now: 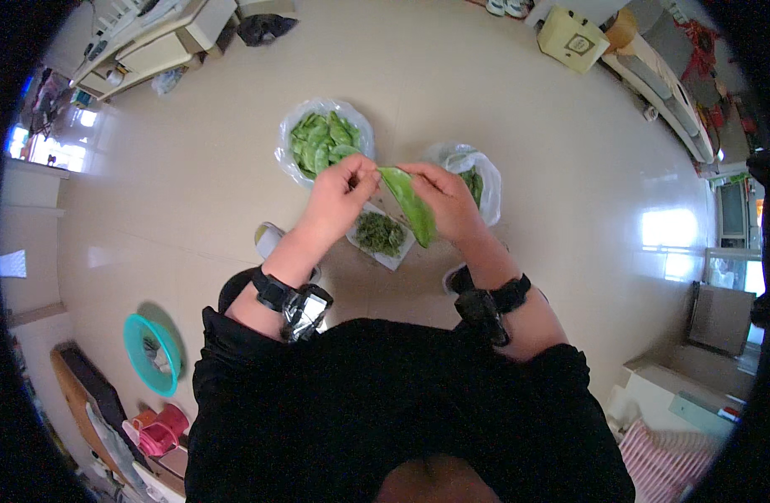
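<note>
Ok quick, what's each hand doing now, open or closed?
Left hand: closed, fingertips pinched at the upper tip of the green pod.
Right hand: closed, holding the same pod.

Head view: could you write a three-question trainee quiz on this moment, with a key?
1. True or false: the right hand holds the flat green bean pod.
2. What lies on the white sheet below the hands?
A) a knife
B) stringy green trimmings
C) red peppers
3. Fill in: the round basin at lower left is ____ in colour.

Key: 1. True. 2. B. 3. Turquoise.
</note>
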Demonstrator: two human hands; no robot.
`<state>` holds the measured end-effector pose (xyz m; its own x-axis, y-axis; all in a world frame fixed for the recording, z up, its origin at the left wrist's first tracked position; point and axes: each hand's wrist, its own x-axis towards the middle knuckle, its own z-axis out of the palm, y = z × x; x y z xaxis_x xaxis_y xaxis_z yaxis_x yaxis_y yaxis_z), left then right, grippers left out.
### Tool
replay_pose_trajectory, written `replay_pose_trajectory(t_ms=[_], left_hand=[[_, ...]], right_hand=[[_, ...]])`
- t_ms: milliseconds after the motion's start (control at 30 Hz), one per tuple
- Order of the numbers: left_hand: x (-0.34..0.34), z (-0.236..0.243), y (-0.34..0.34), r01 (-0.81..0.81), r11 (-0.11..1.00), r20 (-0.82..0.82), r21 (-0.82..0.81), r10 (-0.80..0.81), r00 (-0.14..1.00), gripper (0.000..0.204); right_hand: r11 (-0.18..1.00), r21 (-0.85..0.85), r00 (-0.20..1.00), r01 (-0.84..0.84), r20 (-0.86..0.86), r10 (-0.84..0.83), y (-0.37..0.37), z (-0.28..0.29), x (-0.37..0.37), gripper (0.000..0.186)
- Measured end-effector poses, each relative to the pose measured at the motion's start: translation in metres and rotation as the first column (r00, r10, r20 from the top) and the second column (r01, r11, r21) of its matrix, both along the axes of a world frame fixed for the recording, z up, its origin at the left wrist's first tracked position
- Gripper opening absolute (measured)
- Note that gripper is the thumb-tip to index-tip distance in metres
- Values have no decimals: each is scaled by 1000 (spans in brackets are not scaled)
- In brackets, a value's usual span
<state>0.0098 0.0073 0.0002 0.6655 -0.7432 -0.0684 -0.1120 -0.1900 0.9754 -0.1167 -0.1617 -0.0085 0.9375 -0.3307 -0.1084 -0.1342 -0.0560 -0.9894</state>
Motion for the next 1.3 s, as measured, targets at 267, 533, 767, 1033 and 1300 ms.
replay_pose_trajectory(t_ms=[267, 533, 767, 1033, 1300], left_hand=[[0, 1, -1, -9, 999, -77, -49, 5, 997, 9], [2, -1, 0, 15, 1000, -110, 4, -15, 994, 11], [2, -1, 0, 22, 1000, -132, -15, -23, 991, 11], [3, -3, 0, 8, 1000, -132, -9, -9, 991, 10], [-5, 6, -3, -67, 998, 93, -11, 68, 993, 9]], right_hand=[[1000, 0, 999, -16, 31, 16, -2, -3, 3, 26], [1000, 10, 1000, -22, 19, 22, -2, -3, 3, 26], [1000, 11, 999, -14, 30, 14, -1, -3, 3, 25], [1000, -21, 999, -17, 29, 17, -1, -1, 3, 24], [994, 108, 1000, -22, 9, 21, -1, -1, 2, 24]])
